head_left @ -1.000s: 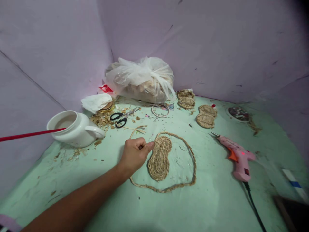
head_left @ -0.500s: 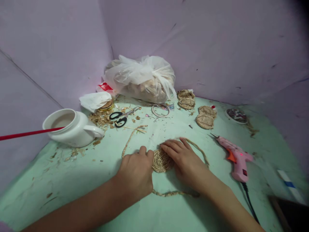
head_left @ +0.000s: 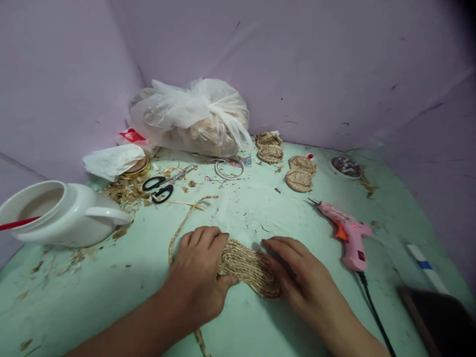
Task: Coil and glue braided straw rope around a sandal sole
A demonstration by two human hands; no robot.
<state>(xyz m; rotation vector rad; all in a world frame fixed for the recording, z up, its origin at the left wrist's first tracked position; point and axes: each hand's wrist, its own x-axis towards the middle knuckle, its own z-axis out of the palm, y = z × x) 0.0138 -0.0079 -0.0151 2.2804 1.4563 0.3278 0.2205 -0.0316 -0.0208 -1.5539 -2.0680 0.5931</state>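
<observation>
A flat, peanut-shaped mat of coiled braided straw (head_left: pixel 247 267) lies on the green table (head_left: pixel 111 292) in front of me. My left hand (head_left: pixel 199 277) grips its left end, fingers curled over the top and thumb underneath. My right hand (head_left: pixel 297 280) holds its right end, fingers closed against the edge. A loose braided straw cord (head_left: pixel 180 230) runs from the mat up to the left and out below my left hand.
A pink glue gun (head_left: pixel 345 233) with a black cord lies right of my hands. A white pot (head_left: pixel 63 215) holding a red stick sits at the left. Scissors (head_left: pixel 163 181), a metal ring (head_left: pixel 228 167), several small straw coils (head_left: pixel 299 178), a small dish (head_left: pixel 345 166) and a filled plastic bag (head_left: pixel 193 116) lie farther back.
My right hand came in and took the mat's right end. Both hands drew the mat closer to me and turned it sideways. The camera view shifted to the right.
</observation>
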